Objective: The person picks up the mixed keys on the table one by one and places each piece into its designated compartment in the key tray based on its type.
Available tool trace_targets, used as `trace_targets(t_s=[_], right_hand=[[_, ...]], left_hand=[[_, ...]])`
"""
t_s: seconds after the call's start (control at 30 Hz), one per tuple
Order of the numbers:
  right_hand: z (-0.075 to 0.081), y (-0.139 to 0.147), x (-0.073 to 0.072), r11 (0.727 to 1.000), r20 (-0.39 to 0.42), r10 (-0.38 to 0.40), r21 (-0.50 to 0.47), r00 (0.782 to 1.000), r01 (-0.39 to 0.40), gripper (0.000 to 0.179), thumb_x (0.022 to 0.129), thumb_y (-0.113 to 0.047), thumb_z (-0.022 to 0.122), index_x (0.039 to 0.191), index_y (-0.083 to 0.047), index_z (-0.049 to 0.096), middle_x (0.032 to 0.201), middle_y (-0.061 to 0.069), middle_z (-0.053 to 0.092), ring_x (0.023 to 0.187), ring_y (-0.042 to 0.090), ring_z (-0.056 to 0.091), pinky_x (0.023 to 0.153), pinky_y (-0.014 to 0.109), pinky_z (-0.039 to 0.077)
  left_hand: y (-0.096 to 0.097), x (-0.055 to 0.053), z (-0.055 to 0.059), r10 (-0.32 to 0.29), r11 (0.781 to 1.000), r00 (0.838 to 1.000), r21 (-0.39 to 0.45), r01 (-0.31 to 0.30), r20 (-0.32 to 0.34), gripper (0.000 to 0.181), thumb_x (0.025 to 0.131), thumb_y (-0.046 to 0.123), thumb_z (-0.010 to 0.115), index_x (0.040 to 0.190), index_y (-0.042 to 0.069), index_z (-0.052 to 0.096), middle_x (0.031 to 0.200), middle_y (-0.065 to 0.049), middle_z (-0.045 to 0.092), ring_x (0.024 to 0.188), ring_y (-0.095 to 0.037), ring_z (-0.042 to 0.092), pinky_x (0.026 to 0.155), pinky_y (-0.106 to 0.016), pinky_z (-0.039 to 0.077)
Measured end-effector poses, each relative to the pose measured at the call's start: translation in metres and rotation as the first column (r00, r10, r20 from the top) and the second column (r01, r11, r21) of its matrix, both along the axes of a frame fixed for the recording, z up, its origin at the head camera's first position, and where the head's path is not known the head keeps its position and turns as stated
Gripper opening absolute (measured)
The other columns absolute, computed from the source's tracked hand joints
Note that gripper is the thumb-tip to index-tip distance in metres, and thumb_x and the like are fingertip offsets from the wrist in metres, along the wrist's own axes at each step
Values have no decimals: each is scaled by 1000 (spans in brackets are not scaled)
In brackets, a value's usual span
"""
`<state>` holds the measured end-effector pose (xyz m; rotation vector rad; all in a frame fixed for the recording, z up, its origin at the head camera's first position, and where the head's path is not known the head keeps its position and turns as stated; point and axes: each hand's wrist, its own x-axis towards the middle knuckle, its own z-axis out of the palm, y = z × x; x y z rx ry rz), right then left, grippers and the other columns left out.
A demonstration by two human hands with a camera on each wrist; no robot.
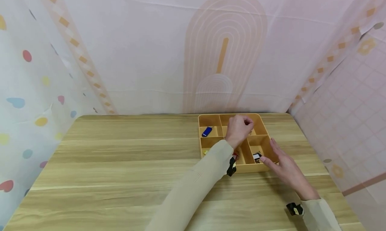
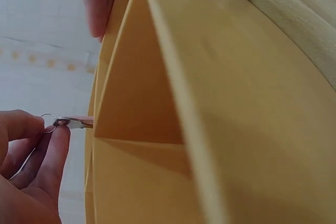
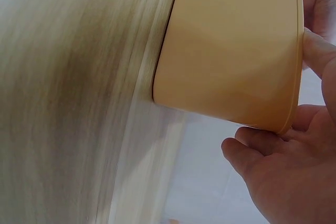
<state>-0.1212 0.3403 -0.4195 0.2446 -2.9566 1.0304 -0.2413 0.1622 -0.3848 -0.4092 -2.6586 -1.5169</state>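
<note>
My left hand (image 1: 238,130) is over the back right part of an orange-yellow compartment tray (image 1: 253,168). Its thumb and fingers pinch the thin wire ring of a key tag (image 2: 74,122), seen edge-on beside the tray in the left wrist view; the tag's far end is hidden behind the tray wall. Around the tray's front right corner, my right hand (image 1: 287,169) grips with the thumb at the rim and the fingers along the outer side. A blue key tag (image 1: 206,131) lies in the back left compartment. A white-faced tag (image 1: 257,156) lies front right, near the right thumb.
Partly covered by the left sleeve, a red piece (image 1: 236,155) and a small yellow piece (image 1: 205,152) lie in front compartments. The tray stands on a wood-grain table (image 1: 120,164), near its back edge. Patterned cloth (image 1: 144,57) hangs behind and at both sides.
</note>
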Motion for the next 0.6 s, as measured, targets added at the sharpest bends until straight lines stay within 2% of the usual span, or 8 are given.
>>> trace_targets(t_s=[0.1,0.23,0.33,0.43,0.6], right_hand=[[0,0,0,1000,1,3,-8,1000,-3,86,105,-37,62,161,8,16,167,29,14,148,54,24,115,69,28],[0,-1,0,1000,6,4,-6,1000,-4,86,105,-37,62,161,9,16,167,30,14,147,55,24,114,69,28],[0,-1,0,1000,10,4,0,1000,-4,86,105,-39,61,161,9,15,167,29,14,146,56,26,113,70,29],[-1,0,-1,1000,9,7,-1,1000,-7,86,105,-39,61,161,9,15,167,30,13,145,57,28,113,70,30],[-1,2,0,1000,8,12,5,1000,-12,86,106,-40,59,161,9,14,166,31,13,142,58,33,110,71,33]], left_hand=[[-1,0,-3,-8,1000,1000,-29,8,-15,10,97,19,74,92,15,82,77,9,73,69,-2,58,63,-15,44],[-5,2,-5,-59,998,998,-35,58,-18,17,97,21,74,108,11,81,104,3,78,86,-8,65,72,-17,49],[-9,5,-5,-119,992,993,-32,118,-8,31,98,28,73,124,11,76,123,1,75,106,-15,69,85,-22,54],[-15,10,-3,-179,984,984,-12,180,14,43,98,34,72,136,14,69,135,2,69,122,-20,64,97,-29,54],[-30,19,0,-289,957,957,-12,290,19,59,97,43,69,149,18,57,148,5,59,128,-19,59,107,-39,49]])
